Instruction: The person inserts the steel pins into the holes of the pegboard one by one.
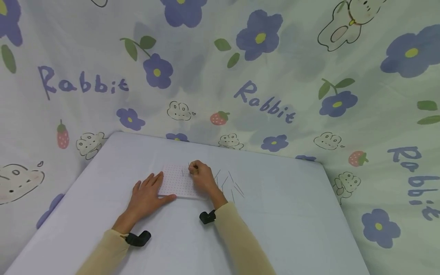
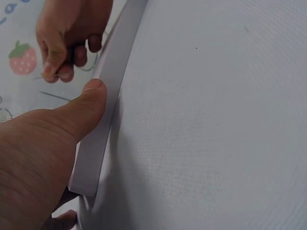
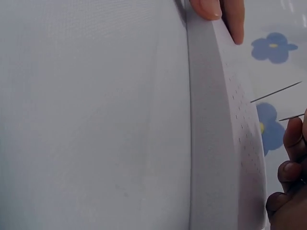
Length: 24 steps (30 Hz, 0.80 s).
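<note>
The right hand [image 1: 203, 177] was bent over the far right part of the dotted board [image 1: 174, 184], thumb and index finger pinching a thin needle [image 3: 293, 117], the other fingers curled in. The left hand [image 1: 146, 193] lay spread at the board's left side, fingers pointing away from the person, thumb stretched out against the near edge. Both forearms reached in from below, each with a black wrist camera [image 1: 138, 238] strapped on.

The right wrist view showed a second needle [image 3: 276, 92] rising from the dotted face, just beside the pinched one. The left wrist view brought out the thumb lying over the board's thick white side, which the head view showed only as a thin strip. Only the head view took in the loose needles [image 1: 231, 176], scattered on the white bench [image 1: 292, 214] right of the board, and the Rabbit-print curtain [image 1: 206, 72] behind.
</note>
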Each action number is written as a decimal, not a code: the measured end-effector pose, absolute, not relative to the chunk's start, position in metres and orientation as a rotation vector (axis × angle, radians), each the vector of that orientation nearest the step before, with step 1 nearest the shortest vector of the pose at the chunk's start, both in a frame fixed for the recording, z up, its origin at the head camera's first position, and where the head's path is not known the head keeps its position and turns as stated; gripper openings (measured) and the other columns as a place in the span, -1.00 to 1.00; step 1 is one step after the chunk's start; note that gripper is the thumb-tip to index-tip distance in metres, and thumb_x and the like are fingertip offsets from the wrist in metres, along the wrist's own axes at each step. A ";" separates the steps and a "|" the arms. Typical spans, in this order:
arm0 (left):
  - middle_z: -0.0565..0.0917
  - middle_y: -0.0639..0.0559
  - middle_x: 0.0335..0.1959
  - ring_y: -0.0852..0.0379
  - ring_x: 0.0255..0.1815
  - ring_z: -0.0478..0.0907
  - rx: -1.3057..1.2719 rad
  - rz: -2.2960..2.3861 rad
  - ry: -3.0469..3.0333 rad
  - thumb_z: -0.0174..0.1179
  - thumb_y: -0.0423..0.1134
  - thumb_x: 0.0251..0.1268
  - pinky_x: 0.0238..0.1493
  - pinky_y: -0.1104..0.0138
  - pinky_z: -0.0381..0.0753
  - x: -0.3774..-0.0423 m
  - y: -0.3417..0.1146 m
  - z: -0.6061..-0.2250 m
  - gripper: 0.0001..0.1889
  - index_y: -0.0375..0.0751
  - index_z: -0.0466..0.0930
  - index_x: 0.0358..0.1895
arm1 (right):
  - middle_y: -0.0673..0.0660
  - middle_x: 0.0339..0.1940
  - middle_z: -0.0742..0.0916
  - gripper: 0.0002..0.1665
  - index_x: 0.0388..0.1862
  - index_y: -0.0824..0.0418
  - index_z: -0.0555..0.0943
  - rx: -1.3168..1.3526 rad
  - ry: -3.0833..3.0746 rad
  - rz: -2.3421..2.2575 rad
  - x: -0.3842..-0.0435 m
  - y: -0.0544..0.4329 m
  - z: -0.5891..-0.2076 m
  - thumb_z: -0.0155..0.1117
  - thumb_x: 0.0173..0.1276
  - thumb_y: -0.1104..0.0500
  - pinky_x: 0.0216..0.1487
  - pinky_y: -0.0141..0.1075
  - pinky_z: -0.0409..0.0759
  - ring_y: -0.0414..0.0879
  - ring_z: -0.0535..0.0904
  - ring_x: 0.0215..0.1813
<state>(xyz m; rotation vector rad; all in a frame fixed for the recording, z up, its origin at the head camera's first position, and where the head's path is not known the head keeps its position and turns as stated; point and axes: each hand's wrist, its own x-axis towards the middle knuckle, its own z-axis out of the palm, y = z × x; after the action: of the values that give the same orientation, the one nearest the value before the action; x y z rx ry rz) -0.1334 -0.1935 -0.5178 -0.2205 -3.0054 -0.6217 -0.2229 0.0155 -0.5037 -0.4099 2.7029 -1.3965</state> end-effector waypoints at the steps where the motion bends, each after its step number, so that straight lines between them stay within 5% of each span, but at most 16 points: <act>1: 0.28 -0.41 0.49 -0.42 0.52 0.11 -0.220 -0.619 -3.007 0.29 0.38 0.16 0.37 -0.43 -0.05 -0.133 -0.193 -0.518 0.13 -0.48 0.15 0.51 | -0.04 -0.28 0.67 -0.79 -0.13 0.16 0.58 -0.419 2.704 -1.402 -0.224 0.014 -0.505 0.08 0.58 0.07 -0.13 -0.40 0.54 -0.25 0.52 -0.24; 24: 0.27 -0.41 0.49 -0.41 0.53 0.10 -0.219 -0.628 -3.014 0.28 0.37 0.18 0.37 -0.42 -0.05 -0.132 -0.191 -0.512 0.11 -0.48 0.13 0.52 | -0.11 -0.32 0.64 -0.82 -0.17 0.04 0.56 -0.498 2.941 -1.251 -0.221 0.004 -0.525 0.04 0.61 0.04 -0.15 -0.40 0.44 -0.24 0.44 -0.24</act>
<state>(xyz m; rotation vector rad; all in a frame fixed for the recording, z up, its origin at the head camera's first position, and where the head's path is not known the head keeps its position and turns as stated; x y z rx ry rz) -0.1316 -0.1915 -0.5121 -0.2186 -3.0137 -0.6280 -0.2214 0.0038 -0.5246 -0.4976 2.9412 -1.2511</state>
